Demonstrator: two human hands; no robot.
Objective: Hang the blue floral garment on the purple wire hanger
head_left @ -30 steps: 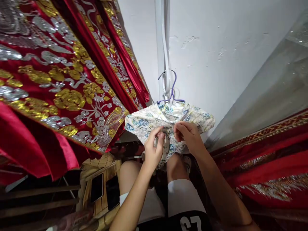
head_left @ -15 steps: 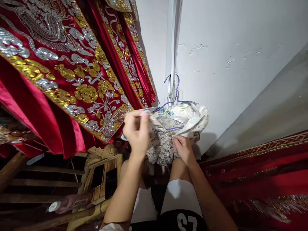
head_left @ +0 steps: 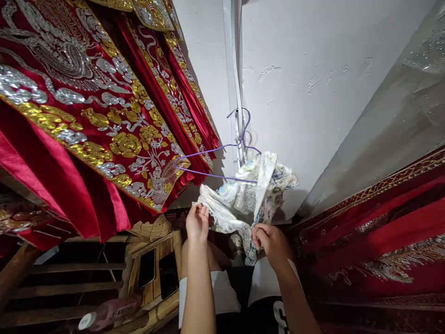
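Observation:
A pale floral garment (head_left: 227, 215) hangs by one side from a purple hanger (head_left: 205, 151), whose left half is bare. The hanger's hook sits on a white strap (head_left: 233, 69) running down the wall. With fingers closed, my left hand (head_left: 197, 222) grips the garment's upper left edge, below the hanger's bare end. My right hand (head_left: 267, 239) pinches the front edge of the garment lower down, near my knee. The garment's neck opening gapes between the two hands. Part of the hanger's right arm is hidden inside the cloth.
Red cloth (head_left: 128, 125) with gold and silver sequin embroidery hangs at the left. Two phones lie on a bamboo chair (head_left: 153, 297), beside a pink bottle (head_left: 113, 311). More red embroidered cloth (head_left: 392, 241) lies at the right. A white wall (head_left: 295, 46) with peeling paint stands ahead.
The garment's left side has come off the hanger, baring the purple wire. My left hand has moved down with that edge, and my right hand has shifted slightly lower.

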